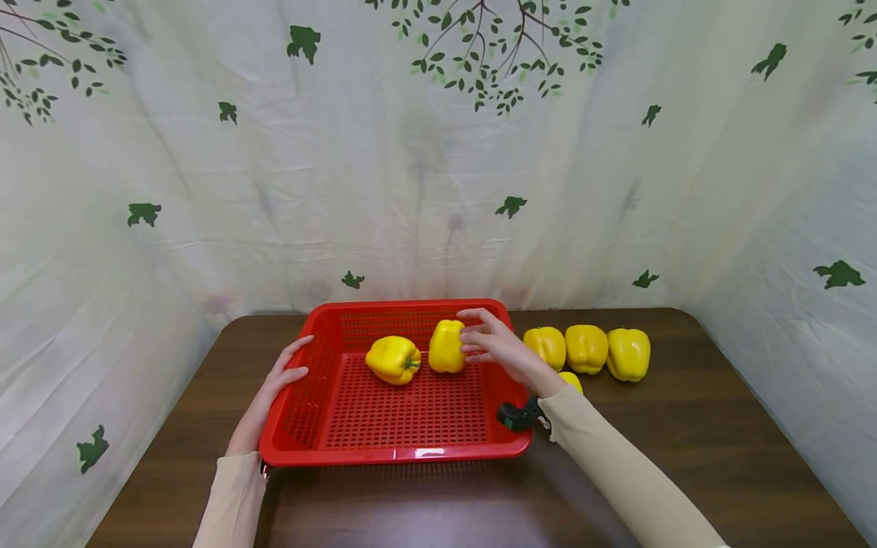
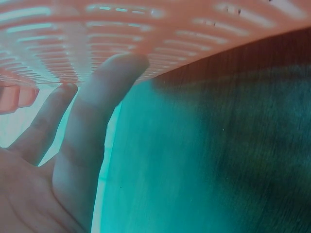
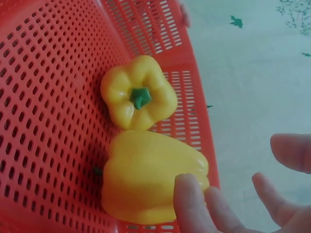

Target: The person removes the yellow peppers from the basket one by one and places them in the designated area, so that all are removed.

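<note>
A red plastic basket (image 1: 411,430) with perforated sides and floor stands on the table. Two yellow bell peppers are inside: the left one (image 1: 390,358) lies with its green stem towards the right, and the other (image 1: 447,347) is beside it. My left hand (image 1: 270,388) rests against the basket's left side; in the left wrist view its straight fingers (image 2: 82,141) touch the slotted outer wall. Over the basket's right part, my right hand (image 1: 503,348) has its fingers spread beside the right pepper. Fingertips overlap that pepper (image 3: 146,179) in the right wrist view; whether they touch is unclear.
Three yellow bell peppers stand in a row right of the basket: one near it (image 1: 545,347), a middle one (image 1: 586,348) and a far one (image 1: 628,355). Another pepper (image 1: 572,379) is partly hidden by the right arm. A leaf-patterned curtain (image 1: 438,190) surrounds the dark wooden table (image 1: 712,441).
</note>
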Demonstrator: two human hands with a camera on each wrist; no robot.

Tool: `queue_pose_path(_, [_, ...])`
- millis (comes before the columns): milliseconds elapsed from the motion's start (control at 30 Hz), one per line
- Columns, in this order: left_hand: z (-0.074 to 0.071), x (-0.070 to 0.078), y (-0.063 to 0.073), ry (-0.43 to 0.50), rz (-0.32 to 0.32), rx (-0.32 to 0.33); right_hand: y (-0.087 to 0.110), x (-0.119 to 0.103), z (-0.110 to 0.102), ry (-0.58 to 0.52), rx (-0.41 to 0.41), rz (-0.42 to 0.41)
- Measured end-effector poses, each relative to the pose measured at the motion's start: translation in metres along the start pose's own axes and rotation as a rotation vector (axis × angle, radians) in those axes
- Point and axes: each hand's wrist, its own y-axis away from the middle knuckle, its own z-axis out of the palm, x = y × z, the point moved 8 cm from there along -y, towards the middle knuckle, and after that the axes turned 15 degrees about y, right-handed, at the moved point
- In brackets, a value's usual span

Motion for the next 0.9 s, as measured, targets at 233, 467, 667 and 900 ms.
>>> queue_pose_path(233, [-0.001, 0.000, 0.000, -0.025, 0.004, 0.015, -0.004, 0.006, 0.002, 0.026, 0.022, 0.031])
queue_pose_path(467, [-0.001, 0.001, -0.001, -0.035, 0.010, 0.017, -0.008, 0.013, 0.005, 0.087, 0.013, 0.118])
queue_pose_path(667, [0.000, 0.001, 0.000, -0.021, 0.010, 0.014, -0.010, 0.017, 0.010, 0.145, -0.035, 0.188])
queue_pose_path(900, [0.000, 0.002, -0.001, -0.047, 0.026, 0.023, -0.012, 0.019, 0.015, 0.140, -0.063, 0.228])
